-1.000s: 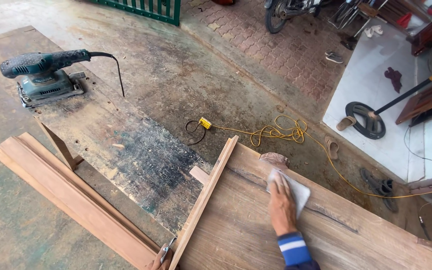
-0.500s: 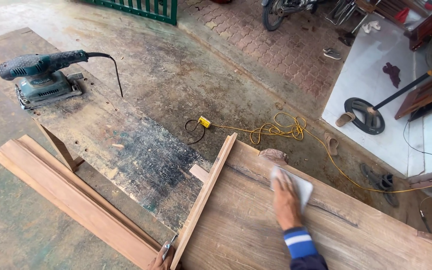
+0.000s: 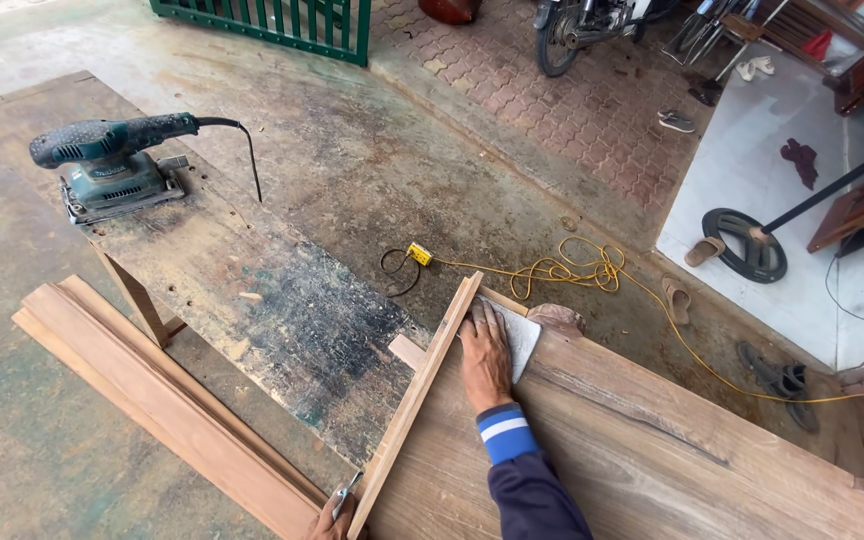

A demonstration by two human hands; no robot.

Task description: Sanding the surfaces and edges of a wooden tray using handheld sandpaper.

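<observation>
Sandpaper sheet (image 3: pixel 522 335) lay flat under the right hand (image 3: pixel 484 355) — palm down, fingers spread, pressing rather than gripping — on the wooden panel (image 3: pixel 632 450), beside its raised edge strip (image 3: pixel 417 395). Left hand (image 3: pixel 330 520) at six o'clock, mostly out of frame, grip unclear. Electric sander (image 3: pixel 112 165) sat at ten o'clock on the workbench (image 3: pixel 252 290) — well apart.

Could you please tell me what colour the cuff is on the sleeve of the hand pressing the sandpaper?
Blue with a white stripe, on the dark navy sleeve's cuff; head view.

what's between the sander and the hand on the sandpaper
In the head view, bare scuffed workbench top lies between the sander and the right hand, then the upright wood strip beside the hand.
</observation>
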